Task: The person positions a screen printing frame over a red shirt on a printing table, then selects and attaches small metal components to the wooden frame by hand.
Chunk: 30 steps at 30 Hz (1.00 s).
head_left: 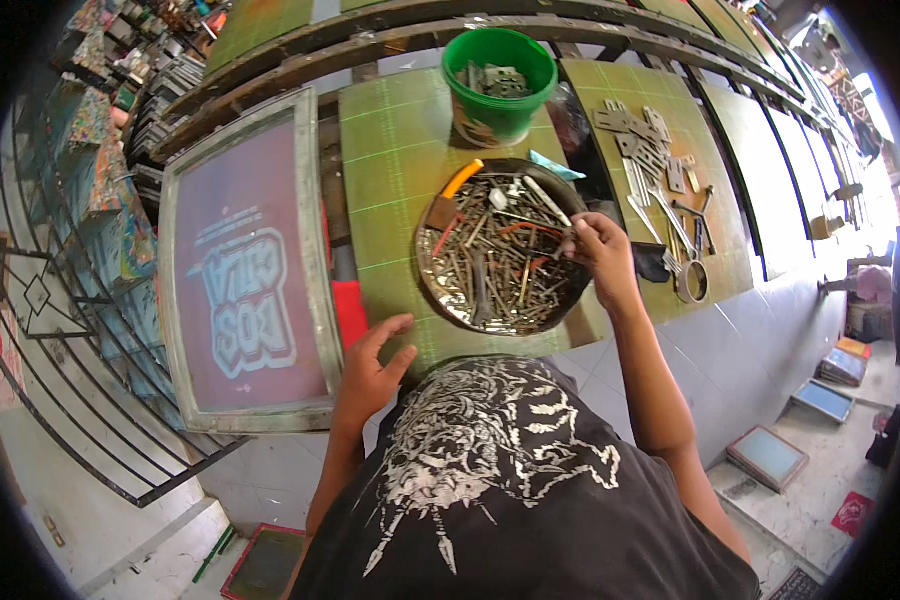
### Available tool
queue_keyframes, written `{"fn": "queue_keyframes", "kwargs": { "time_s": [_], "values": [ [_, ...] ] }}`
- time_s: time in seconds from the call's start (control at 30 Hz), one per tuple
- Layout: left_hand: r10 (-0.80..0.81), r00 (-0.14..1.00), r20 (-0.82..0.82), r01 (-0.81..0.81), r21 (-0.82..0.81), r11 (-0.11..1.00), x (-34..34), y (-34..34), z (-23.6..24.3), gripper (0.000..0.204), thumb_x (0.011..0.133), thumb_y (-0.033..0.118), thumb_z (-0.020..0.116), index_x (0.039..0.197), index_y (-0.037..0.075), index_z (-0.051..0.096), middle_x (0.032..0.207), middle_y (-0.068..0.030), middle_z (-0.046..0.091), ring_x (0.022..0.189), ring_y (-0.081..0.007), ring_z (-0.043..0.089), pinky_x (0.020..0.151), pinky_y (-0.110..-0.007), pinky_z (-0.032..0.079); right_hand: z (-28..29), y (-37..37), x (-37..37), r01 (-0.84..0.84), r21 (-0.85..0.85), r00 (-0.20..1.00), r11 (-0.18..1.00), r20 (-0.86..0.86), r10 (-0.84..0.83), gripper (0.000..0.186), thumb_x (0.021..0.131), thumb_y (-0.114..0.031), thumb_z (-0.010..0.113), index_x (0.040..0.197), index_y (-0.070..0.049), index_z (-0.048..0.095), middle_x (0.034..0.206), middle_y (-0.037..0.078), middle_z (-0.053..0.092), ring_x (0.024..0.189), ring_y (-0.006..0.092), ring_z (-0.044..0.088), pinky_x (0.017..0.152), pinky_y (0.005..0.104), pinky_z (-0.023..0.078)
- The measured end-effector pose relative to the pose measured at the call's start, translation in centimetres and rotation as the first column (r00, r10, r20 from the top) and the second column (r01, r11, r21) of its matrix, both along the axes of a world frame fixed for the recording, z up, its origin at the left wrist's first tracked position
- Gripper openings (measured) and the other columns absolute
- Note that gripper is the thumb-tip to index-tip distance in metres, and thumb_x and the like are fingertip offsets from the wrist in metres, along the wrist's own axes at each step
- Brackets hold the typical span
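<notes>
A round metal pan [429,287] full of loose screws, bolts and other small metal pieces sits on a yellow-green board [390,165]. My right hand [606,258] is over the pan's right side, thumb and fingers pinched together; whatever is between them is too small to make out. Fingers apart and empty, my left hand [374,372] hovers by the board's near edge, left of the pan. An orange-handled tool [462,178] and a white stick-like piece [547,200] lie on top of the hardware.
Behind the pan stands a green bucket [500,122] holding metal plates. To the right are wrenches [675,222], hinge-like metal plates [635,135] and a tape roll [692,282]. A framed printing screen [245,262] lies at the left, beside a black metal railing [80,385].
</notes>
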<state>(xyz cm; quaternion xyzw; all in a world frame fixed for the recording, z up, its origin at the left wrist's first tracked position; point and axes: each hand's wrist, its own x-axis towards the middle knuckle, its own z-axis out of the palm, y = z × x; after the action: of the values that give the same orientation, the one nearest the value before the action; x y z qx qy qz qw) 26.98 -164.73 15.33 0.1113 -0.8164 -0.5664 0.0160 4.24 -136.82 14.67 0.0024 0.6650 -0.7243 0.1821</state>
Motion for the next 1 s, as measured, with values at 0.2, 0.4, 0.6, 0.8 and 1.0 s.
{"fn": "queue_keyframes", "kwargs": {
  "time_s": [0.2,0.4,0.6,0.8,1.0],
  "values": [
    [0.09,0.996,0.005,-0.082,0.458,0.885,-6.9,4.2,-0.4,0.033,0.091,0.008,0.06,0.121,-0.004,0.054,0.103,-0.0109,0.065,0.095,-0.0165,0.063,0.083,-0.027,0.049,0.1,-4.1,0.9,0.063,-0.368,0.947,0.928,0.315,0.06,0.012,0.095,-0.014,0.057,0.099,-0.003,0.055,0.091,0.004,0.06,0.082,0.013,0.064,0.072,0.0231,0.053],
    [0.039,0.992,0.12,-0.093,0.485,0.87,-11.1,4.9,-1.1,0.024,0.096,0.011,0.054,0.115,-0.003,0.056,0.099,-0.0084,0.066,0.083,-0.0138,0.063,0.075,-0.025,0.051,0.2,-5.4,3.0,-0.123,-0.336,0.914,0.934,0.329,0.239,0.01,0.095,-0.012,0.057,0.098,-0.002,0.055,0.089,0.004,0.06,0.086,0.0132,0.064,0.077,0.0246,0.053],
    [0.033,0.99,0.138,-0.082,0.364,0.928,-9.1,4.2,-2.2,0.011,0.091,0.002,0.058,0.101,-0.001,0.061,0.084,-0.0024,0.062,0.072,-0.0104,0.06,0.068,-0.024,0.05,0.1,-3.6,5.4,-0.482,0.305,0.825,0.821,-0.158,0.543,0.011,0.086,-0.01,0.064,0.091,0.0,0.064,0.075,0.006,0.064,0.071,0.0123,0.059,0.065,0.028,0.047],
    [-0.083,0.996,0.032,0.087,-0.13,0.988,-10.2,2.1,0.8,0.019,0.085,0.006,0.064,0.102,0.0,0.06,0.074,-0.0067,0.062,0.067,-0.0133,0.06,0.063,-0.027,0.048,0.8,-4.3,-0.7,-0.103,0.731,0.771,0.674,-0.369,0.519,0.02,0.081,-0.013,0.066,0.098,-0.003,0.066,0.094,0.014,0.067,0.086,0.0327,0.064,0.077,0.0405,0.05],
    [-0.196,0.971,0.135,0.234,-0.383,0.894,-11.9,1.1,1.8,0.028,0.08,0.012,0.066,0.106,0.005,0.06,0.075,-0.0126,0.062,0.067,-0.0231,0.062,0.065,-0.034,0.049,-2.4,-9.6,-3.0,0.128,0.724,0.368,0.677,-0.669,0.646,0.033,0.078,-0.009,0.061,0.111,-0.006,0.062,0.122,0.015,0.056,0.11,0.0331,0.052,0.095,0.0412,0.044]
  ]
}}
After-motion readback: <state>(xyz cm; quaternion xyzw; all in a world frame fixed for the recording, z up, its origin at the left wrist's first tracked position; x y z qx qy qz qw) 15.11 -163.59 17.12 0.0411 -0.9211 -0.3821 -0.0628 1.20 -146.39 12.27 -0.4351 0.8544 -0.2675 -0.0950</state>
